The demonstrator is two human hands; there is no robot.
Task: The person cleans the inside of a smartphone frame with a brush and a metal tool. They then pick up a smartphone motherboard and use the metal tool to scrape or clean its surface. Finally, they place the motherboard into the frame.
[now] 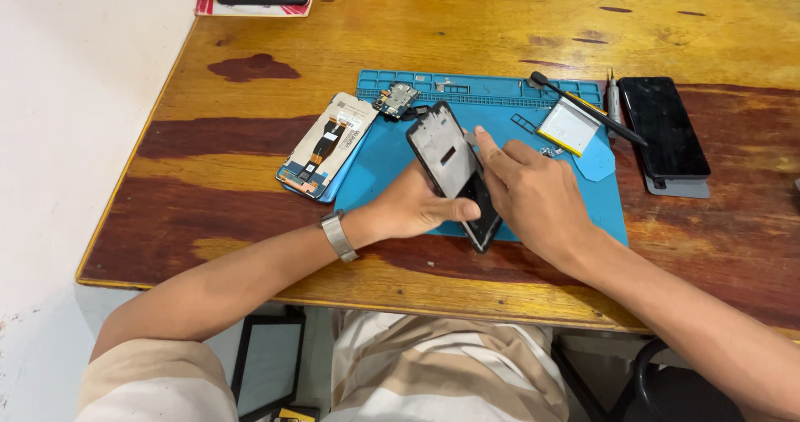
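Blue silicone work mat lies at the centre of the frame on the worn wooden table. Above its middle the left hand grips the black rectangular phone frame tilted on edge, thumb across the front and fingers curled behind. The right hand presses an extended forefinger to the frame's upper right edge, other fingers folded. Only the lower corner meets the mat, so a hard push could, I judge, twist or slip the frame. The small dark circuit board and white flat battery, upper centre, sit within reach of a slipping elbow.
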